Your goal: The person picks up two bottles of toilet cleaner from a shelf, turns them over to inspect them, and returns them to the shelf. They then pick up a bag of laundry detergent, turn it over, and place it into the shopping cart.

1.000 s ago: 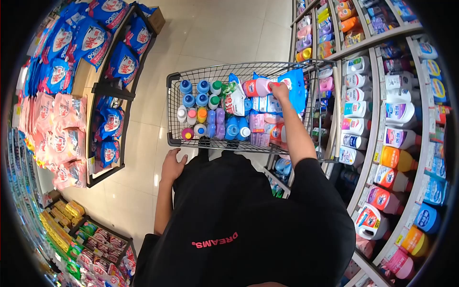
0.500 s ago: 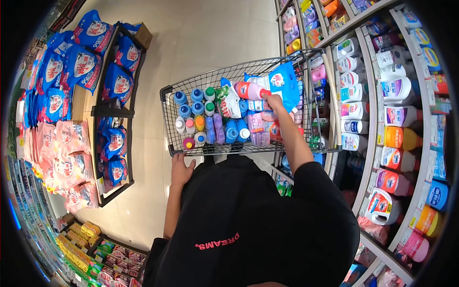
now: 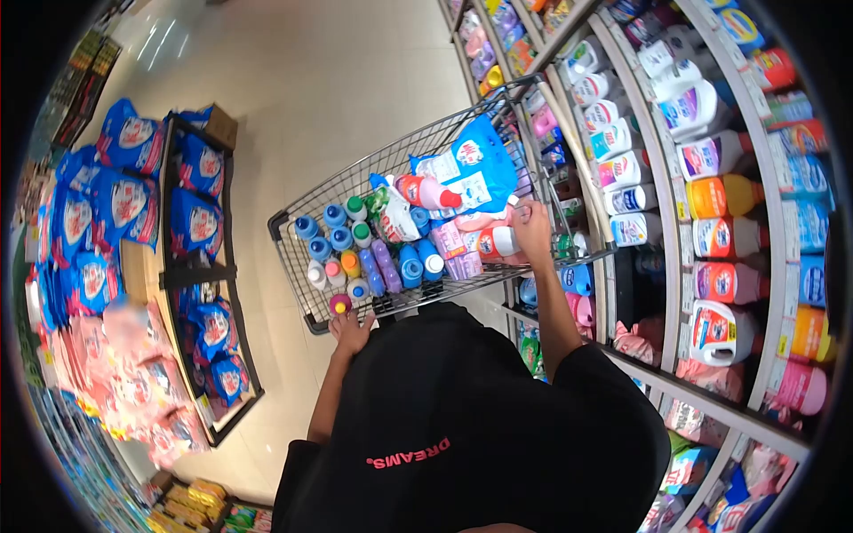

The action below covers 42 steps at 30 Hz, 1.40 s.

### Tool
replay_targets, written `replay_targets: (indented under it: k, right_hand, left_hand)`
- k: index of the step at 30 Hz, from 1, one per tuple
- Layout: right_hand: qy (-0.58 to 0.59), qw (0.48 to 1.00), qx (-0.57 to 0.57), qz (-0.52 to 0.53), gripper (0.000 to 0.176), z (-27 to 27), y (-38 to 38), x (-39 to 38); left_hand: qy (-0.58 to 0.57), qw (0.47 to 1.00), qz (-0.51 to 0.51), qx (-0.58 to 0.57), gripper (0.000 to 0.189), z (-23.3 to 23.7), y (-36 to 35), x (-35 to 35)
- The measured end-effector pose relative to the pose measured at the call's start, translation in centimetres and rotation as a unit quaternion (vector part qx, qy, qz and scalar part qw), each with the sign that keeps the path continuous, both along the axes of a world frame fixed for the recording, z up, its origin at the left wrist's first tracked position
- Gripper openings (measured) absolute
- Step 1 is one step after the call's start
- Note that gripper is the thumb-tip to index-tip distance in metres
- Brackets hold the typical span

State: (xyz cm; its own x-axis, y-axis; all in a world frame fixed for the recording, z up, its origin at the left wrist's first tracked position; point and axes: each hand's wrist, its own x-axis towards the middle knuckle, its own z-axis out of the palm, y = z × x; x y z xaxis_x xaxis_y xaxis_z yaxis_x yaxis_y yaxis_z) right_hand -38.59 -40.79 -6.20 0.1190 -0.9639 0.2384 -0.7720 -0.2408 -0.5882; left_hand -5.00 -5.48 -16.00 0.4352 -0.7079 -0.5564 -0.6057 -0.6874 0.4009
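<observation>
A wire shopping cart (image 3: 391, 153) full of cleaning products stands in front of me. My left hand (image 3: 352, 334) rests at the cart's near rim, fingers spread, beside a small bottle with a magenta cap (image 3: 339, 304). Inside the cart's right end, the curled fingers of my right hand (image 3: 533, 231) are at the end of a pink item with a white tip (image 3: 484, 219); its kind is partly hidden. A pink bottle with a red cap (image 3: 425, 191) lies on top, against a blue detergent bag (image 3: 484, 160). Beside it is a green-and-white pack (image 3: 391, 213).
Shelves of detergent bottles (image 3: 721, 235) run close along the right. On the left stands a display rack (image 3: 169, 277) with blue bags (image 3: 124, 206) and pink bags (image 3: 133, 373). Tiled floor (image 3: 329, 71) stretches ahead between them.
My right hand has let go of the red-capped pink bottle, which now lies in the cart, and moved to the pink item nearer the cart's right end. The cart appears rotated in view.
</observation>
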Motion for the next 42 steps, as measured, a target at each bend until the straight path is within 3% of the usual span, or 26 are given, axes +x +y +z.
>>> replay_targets:
  k: [3, 5, 7, 11, 13, 15, 19, 21, 23, 25, 31, 33, 39, 42]
  right_hand:
    - [0.061, 0.995, -0.066, -0.051, 0.035, 4.0, 0.1, -2.6]
    - [0.123, 0.971, -0.172, -0.114, 0.034, 5.8, 0.2, -4.3]
    - [0.128, 0.969, -0.140, -0.160, 0.044, 6.2, -0.2, -5.9]
    - [0.273, 0.911, -0.133, -0.278, 0.082, 5.7, -1.7, -9.2]
    - [0.190, 0.938, -0.038, -0.287, 0.081, 5.0, -3.1, -10.7]
    - [0.232, 0.926, 0.018, -0.297, 0.071, 4.9, -4.2, -11.4]
    - [0.192, 0.926, 0.116, -0.304, 0.064, 5.1, -7.2, -13.1]
    - [0.186, 0.928, 0.174, -0.271, 0.060, 6.2, -8.2, -13.5]
    - [0.201, 0.932, 0.151, -0.260, 0.057, 6.3, -8.8, -13.9]
    - [0.142, 0.932, 0.268, -0.199, 0.053, 8.2, -9.1, -14.1]
    - [-0.091, 0.916, 0.361, -0.148, 0.037, 4.3, -12.0, -16.5]
    - [-0.090, 0.902, 0.393, -0.152, 0.034, 4.5, -12.7, -16.1]
    - [-0.073, 0.933, 0.326, -0.131, 0.034, 4.1, -14.4, -14.7]
    - [-0.070, 0.917, 0.372, -0.126, 0.037, 3.9, -16.1, -14.4]
  left_hand:
    - [0.017, 0.999, -0.001, 0.049, 0.084, 0.4, -0.7, 0.3]
    - [0.024, 0.999, -0.008, 0.046, 0.088, 0.5, -0.7, 0.5]
    - [0.030, 0.999, -0.008, 0.041, 0.092, 0.5, -0.7, 0.7]
    - [0.045, 0.998, 0.015, 0.051, 0.105, 1.8, -1.4, 0.5]
    - [0.034, 0.997, 0.012, 0.062, 0.104, 1.3, -1.2, 0.8]
    - [0.052, 0.994, 0.005, 0.093, 0.103, 1.4, -1.6, 0.9]
    - [0.054, 0.993, 0.004, 0.104, 0.105, 2.2, -2.0, 1.0]
    - [0.047, 0.994, 0.006, 0.103, 0.105, 1.6, -1.8, 1.3]
    - [0.059, 0.993, -0.003, 0.104, 0.103, 1.3, -1.8, 1.6]
    - [0.031, 0.994, 0.005, 0.100, 0.096, 1.3, -1.6, 1.2]
    - [0.030, 0.996, 0.002, 0.081, 0.089, 0.7, -2.1, 2.0]
    - [0.033, 0.996, 0.018, 0.082, 0.090, 1.0, -2.6, 2.3]
    - [0.040, 0.991, -0.003, 0.128, 0.093, 2.6, -4.6, 2.7]
    - [0.042, 0.992, 0.008, 0.117, 0.090, 2.7, -5.4, 3.0]
